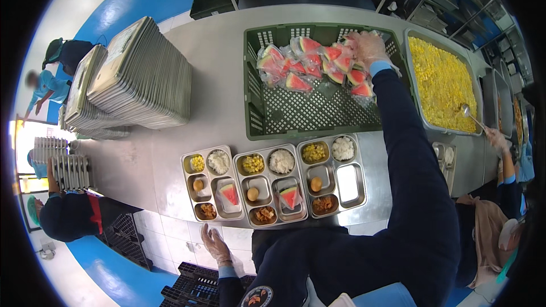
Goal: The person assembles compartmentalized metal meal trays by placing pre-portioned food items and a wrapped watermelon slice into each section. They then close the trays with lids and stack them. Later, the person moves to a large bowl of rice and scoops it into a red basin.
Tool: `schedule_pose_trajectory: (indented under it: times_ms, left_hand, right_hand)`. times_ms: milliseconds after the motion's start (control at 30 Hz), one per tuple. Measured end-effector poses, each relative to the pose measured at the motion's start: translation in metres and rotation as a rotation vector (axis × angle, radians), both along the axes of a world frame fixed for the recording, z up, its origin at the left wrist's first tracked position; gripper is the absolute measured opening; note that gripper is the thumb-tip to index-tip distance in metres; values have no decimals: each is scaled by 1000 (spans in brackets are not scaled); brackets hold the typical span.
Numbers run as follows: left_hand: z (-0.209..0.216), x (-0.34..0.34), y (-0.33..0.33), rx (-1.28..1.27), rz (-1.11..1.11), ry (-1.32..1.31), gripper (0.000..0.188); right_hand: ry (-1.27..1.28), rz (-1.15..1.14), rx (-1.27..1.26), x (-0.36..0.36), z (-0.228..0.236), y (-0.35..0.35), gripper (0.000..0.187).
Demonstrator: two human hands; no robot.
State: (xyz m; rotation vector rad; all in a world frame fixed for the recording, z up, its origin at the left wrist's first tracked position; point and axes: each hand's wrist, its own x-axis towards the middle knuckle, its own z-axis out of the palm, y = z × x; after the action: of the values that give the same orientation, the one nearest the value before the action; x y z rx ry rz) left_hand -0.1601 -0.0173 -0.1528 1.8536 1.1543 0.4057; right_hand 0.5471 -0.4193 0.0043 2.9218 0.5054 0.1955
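My right hand [371,48], in a clear plastic glove, reaches into the green crate [250,102] and lies over bagged watermelon slices [310,45] at its far right. Its fingertips are hidden among the slices, so I cannot make out a grip. My left hand [215,245], also gloved, hangs just off the table's near edge with its fingers apart and nothing in it. Three steel compartment trays stand side by side: the left tray [186,177] and middle tray [256,181] each hold a watermelon slice, while the right tray [350,185] has a bare large compartment. All three contain corn, rice, an egg and reddish-brown food.
Tall stacks of metal trays [153,74] stand on the left of the steel table [207,40]. A deep pan [410,51] of yellow corn sits right of the crate, where a co-worker's gloved hand [499,139] holds a spoon [469,112]. Another person [71,216] works at left.
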Motion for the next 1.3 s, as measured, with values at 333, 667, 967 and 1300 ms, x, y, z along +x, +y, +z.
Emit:
schedule_pose_trajectory:
  times_ms: [333, 667, 967, 1300]
  left_hand:
    - [14, 22, 11, 69, -73, -36, 42]
    - [46, 99, 37, -26, -185, -142, 47]
    - [33, 121, 46, -12, -298, -178, 48]
    - [7, 74, 93, 11, -83, -47, 44]
  right_hand:
    - [332, 15, 797, 2, -5, -31, 34]
    - [916, -201, 1376, -273, 49, -83, 40]
    - [347, -415, 863, -457, -77, -54, 32]
    - [76, -397, 674, -450, -109, -71, 48]
